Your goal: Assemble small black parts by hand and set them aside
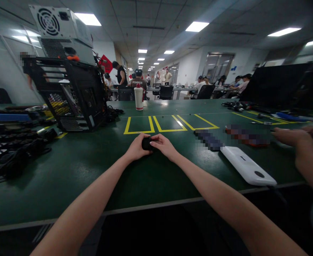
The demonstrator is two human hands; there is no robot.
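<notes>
Head-worn camera looks forward and down across the green table

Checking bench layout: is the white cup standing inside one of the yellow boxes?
No, the white cup stands beyond the yellow boxes, farther back on the green table.

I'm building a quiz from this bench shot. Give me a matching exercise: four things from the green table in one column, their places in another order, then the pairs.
Things:
1. small black object
2. white cup
3. computer case
4. white flat device

Places:
A. far left, open and upright
B. right, near the table's front edge
C. held between left hand and right hand
D. beyond the yellow boxes

Pairs: 1-C, 2-D, 3-A, 4-B
</notes>
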